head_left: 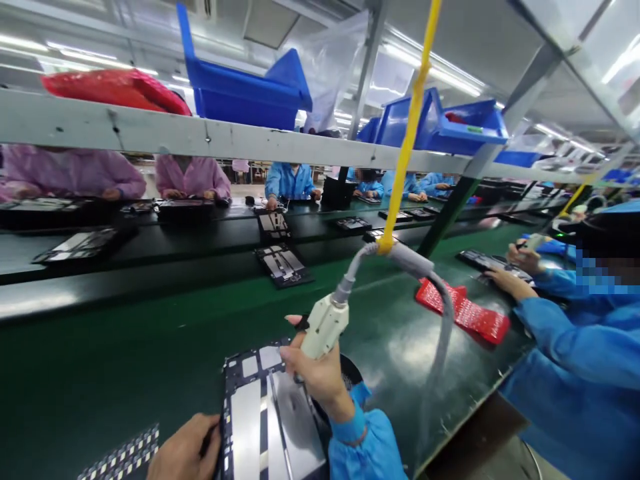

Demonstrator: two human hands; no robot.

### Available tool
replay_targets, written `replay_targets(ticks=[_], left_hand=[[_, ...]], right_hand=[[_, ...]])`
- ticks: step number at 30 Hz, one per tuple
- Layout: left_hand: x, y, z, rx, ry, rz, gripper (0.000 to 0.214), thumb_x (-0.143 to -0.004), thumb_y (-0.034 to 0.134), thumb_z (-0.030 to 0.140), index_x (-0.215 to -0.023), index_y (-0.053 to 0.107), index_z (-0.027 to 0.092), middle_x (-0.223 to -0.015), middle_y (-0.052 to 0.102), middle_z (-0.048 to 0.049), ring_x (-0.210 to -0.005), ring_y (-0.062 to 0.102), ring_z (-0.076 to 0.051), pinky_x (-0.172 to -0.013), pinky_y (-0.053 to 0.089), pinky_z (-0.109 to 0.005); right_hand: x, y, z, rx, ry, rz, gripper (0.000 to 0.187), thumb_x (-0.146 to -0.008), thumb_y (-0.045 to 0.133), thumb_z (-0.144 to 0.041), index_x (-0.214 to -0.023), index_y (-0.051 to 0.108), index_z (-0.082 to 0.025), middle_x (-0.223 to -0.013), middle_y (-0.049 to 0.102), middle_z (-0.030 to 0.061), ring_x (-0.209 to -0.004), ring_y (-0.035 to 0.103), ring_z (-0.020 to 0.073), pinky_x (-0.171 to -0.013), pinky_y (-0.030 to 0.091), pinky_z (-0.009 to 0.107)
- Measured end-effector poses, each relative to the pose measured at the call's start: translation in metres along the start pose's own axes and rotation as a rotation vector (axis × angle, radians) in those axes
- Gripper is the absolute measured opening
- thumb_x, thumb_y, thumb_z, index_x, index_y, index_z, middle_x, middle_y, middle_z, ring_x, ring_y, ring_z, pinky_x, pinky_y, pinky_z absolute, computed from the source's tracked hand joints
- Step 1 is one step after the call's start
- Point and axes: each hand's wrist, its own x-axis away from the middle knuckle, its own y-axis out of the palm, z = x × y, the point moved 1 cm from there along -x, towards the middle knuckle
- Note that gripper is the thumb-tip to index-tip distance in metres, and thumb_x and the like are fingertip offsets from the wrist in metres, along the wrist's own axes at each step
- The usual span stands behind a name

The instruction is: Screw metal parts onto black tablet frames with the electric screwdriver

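My right hand (323, 377) is wrapped round a whitish electric screwdriver (325, 327), tilted, with a grey cable leaving its top. It is over the upper right part of an opened tablet (247, 420), whose black frame holds silver panels. The screwdriver's tip is hidden behind my hand. My left hand (187, 448) is closed, its curled fingers against the tablet's left edge. A sheet of small pale parts (123, 457) lies left of that hand. Partly hidden behind my right wrist is a round black dish (351, 371).
A yellow cord (413, 127) suspends the grey cable (443, 333). Red bubble wrap (463, 310) lies to the right, beside a co-worker in blue (575, 347). Another opened tablet (283, 264) lies ahead, near the conveyor (200, 247). Blue bins (245, 93) stand on an overhead shelf (240, 137).
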Motion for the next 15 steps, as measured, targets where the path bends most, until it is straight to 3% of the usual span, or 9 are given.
replay_targets(ticks=[3, 6, 10, 15], left_hand=[[0.001, 0.003, 0.015, 0.041, 0.071, -0.041, 0.024, -0.088, 0.047, 0.032, -0.091, 0.070, 0.025, -0.079, 0.070, -0.0018, -0.071, 0.068, -0.016, -0.064, 0.050, -0.023], [0.002, -0.004, 0.021, 0.142, 0.053, -0.026, 0.026, -0.093, 0.044, 0.030, -0.097, 0.069, 0.022, -0.086, 0.070, -0.0039, -0.078, 0.067, -0.016, -0.071, 0.050, -0.025], [-0.004, -0.023, 0.001, 0.201, -0.057, 0.154, 0.026, -0.093, 0.049, 0.034, -0.097, 0.069, 0.017, -0.092, 0.071, -0.0063, -0.087, 0.066, -0.018, -0.078, 0.049, -0.028], [-0.011, -0.044, -0.031, 0.096, -0.258, 0.341, 0.025, -0.091, 0.052, 0.033, -0.094, 0.070, 0.015, -0.087, 0.071, -0.0045, -0.076, 0.064, -0.017, -0.074, 0.048, -0.028]], right_hand=[[0.002, 0.042, 0.001, -0.002, 0.081, -0.105, 0.044, -0.068, 0.077, -0.026, -0.109, 0.064, -0.014, -0.050, 0.053, -0.0072, -0.036, 0.050, 0.0100, -0.038, 0.041, 0.022], [0.002, 0.066, 0.007, 0.052, 0.112, -0.137, 0.038, -0.068, 0.076, -0.023, -0.103, 0.065, -0.013, -0.048, 0.055, -0.0069, -0.038, 0.052, 0.0106, -0.041, 0.043, 0.023], [-0.002, 0.074, 0.025, 0.123, 0.079, -0.112, 0.038, -0.070, 0.074, -0.020, -0.106, 0.063, -0.013, -0.046, 0.055, -0.0077, -0.039, 0.051, 0.0109, -0.046, 0.045, 0.024], [-0.005, 0.075, 0.043, 0.153, 0.044, -0.128, 0.040, -0.074, 0.072, -0.019, -0.112, 0.061, -0.014, -0.046, 0.055, -0.0088, -0.038, 0.051, 0.0111, -0.048, 0.045, 0.025]])
